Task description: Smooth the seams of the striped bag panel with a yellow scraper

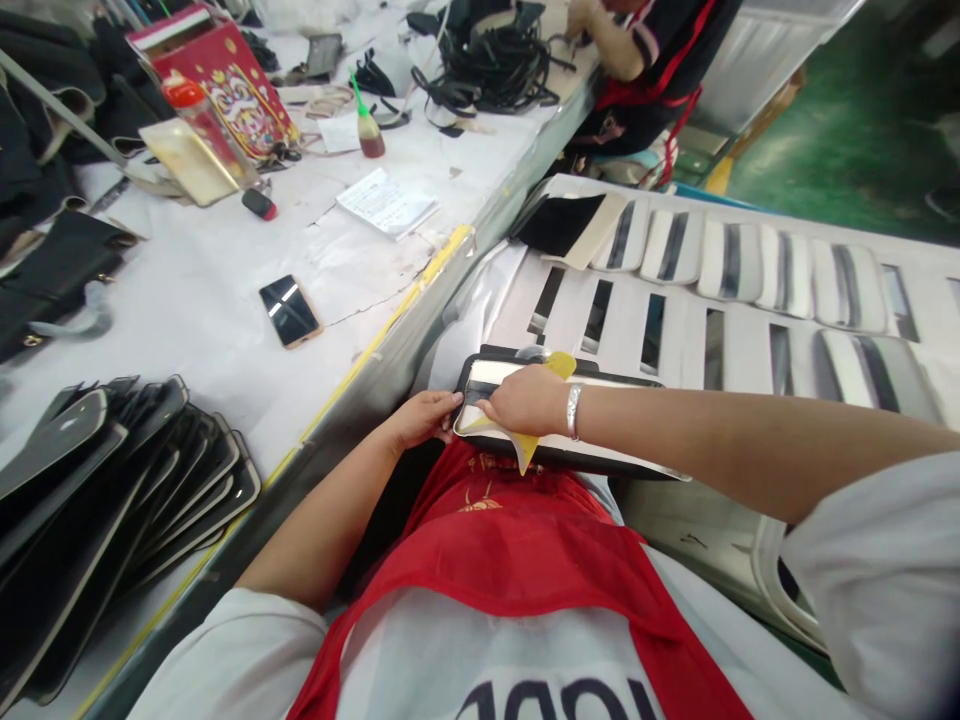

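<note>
A flat panel with a black edge and a pale inner face lies near my waist, partly hidden by my right hand and forearm. At its left end, the thumb and fingers of my left hand pinch the panel's edge. My right hand, a silver bangle on its wrist, is closed over the pale face. A thin yellow piece sticks out on both sides of this hand, which grips it; its exact kind is hidden. By my right fingertips, a dark strip crosses the pale face.
On the left table are a phone, stacked black panels, a notepad, a small green-tipped bottle and black straps. A slotted white rack at right bears several pale pieces. Another person sits beyond.
</note>
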Available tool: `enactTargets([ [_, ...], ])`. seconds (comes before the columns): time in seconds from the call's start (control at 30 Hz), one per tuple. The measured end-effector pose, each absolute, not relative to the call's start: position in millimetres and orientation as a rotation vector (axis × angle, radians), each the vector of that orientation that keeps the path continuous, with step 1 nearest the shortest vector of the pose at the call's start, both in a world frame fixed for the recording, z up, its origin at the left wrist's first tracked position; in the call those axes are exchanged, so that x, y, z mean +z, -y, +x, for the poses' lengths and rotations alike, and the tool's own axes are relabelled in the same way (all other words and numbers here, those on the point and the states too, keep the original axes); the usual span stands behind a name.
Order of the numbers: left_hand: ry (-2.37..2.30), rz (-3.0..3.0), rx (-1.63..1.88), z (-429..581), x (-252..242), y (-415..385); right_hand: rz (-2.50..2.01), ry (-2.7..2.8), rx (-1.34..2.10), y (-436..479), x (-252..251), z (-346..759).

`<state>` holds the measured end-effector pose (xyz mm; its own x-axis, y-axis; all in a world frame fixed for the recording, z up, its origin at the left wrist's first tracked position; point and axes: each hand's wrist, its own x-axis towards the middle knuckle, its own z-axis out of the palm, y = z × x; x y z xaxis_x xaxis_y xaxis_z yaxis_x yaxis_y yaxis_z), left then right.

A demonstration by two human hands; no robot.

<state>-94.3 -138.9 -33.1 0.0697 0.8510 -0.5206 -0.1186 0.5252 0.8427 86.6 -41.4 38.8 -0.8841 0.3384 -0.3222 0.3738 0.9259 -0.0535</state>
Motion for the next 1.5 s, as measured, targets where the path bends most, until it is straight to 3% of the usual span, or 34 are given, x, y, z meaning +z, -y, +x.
enactTargets([
  [0.4, -1.543, 0.863, 0.551, -87.3, 5.4, 120.7, 0.709, -2.760, -0.187, 28.1, 67.3, 114.1],
  [0.5, -1.576, 0.877, 0.513, -84.4, 9.3, 119.3, 0.862, -2.702, -0.585, 16.4, 75.7, 145.8],
  [0.67, -1.611, 0.898, 0.437, -84.6, 11.8, 116.0, 0.916, -2.028, -1.940, 46.6, 62.4, 193.5],
  [0.73, -1.610, 0.901, 0.423, -85.2, 12.8, 115.5, 0.989, -1.726, -2.232, 72.0, 46.1, 200.1],
  [0.97, -1.579, 0.875, 0.433, -87.6, 11.8, 119.4, 1.482, -1.552, -2.522, 138.2, 9.1, 164.8],
  [1.5, -1.406, 0.730, 0.584, -96.6, -6.5, 119.1, 1.281, -0.747, -3.100, 164.2, -4.5, 73.2],
])
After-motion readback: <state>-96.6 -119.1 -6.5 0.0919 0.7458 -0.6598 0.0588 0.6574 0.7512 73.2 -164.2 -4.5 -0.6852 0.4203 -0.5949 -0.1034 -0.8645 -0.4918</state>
